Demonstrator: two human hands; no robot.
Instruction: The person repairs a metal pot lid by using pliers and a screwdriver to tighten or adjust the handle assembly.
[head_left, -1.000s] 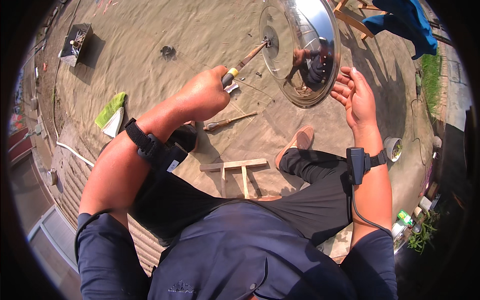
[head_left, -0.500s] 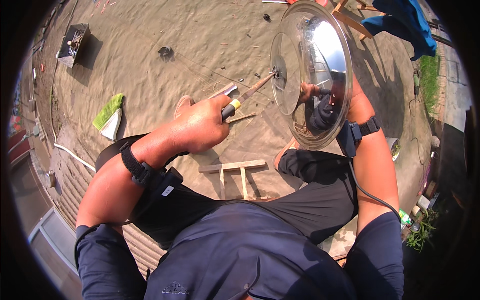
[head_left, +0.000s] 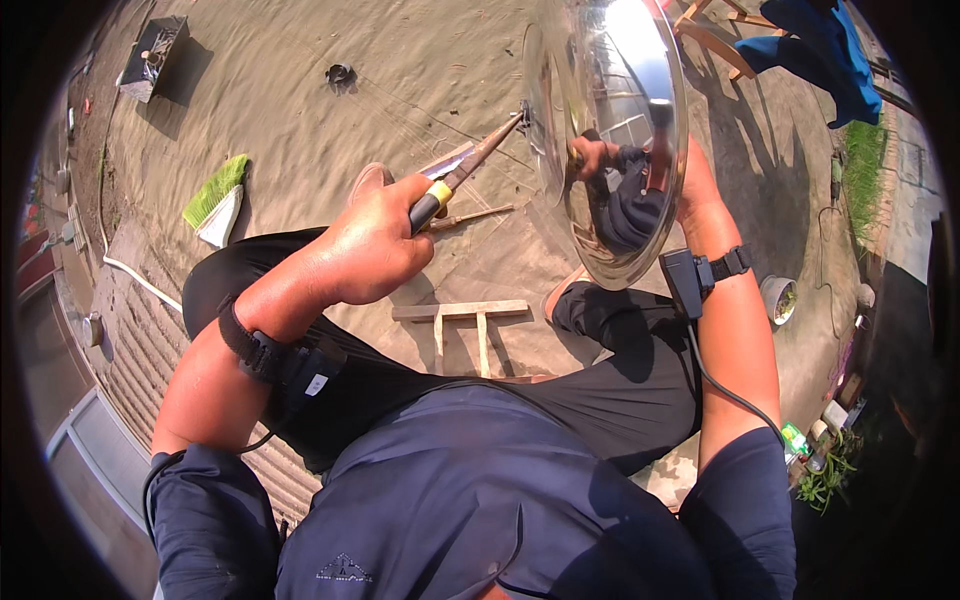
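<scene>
Left hand (head_left: pixel 385 240) there, curled tight round the dark-handled tool (head_left: pixel 470 165), its tip right up by the small dark fitting (head_left: pixel 525 114) on the shiny domed lid (head_left: pixel 630 150), which was tilted up between the hands! A slip of that tip could have scratched metal or bent the fitting; a weak hold on the far side might have let the lid swing or drop groundward. And the right hand (head_left: pixel 697 185)? Largely behind the lid: how far it opened, or what it gripped, couldn't be told. The lid's top was cut off; whether tip touched fitting was unclear.
</scene>
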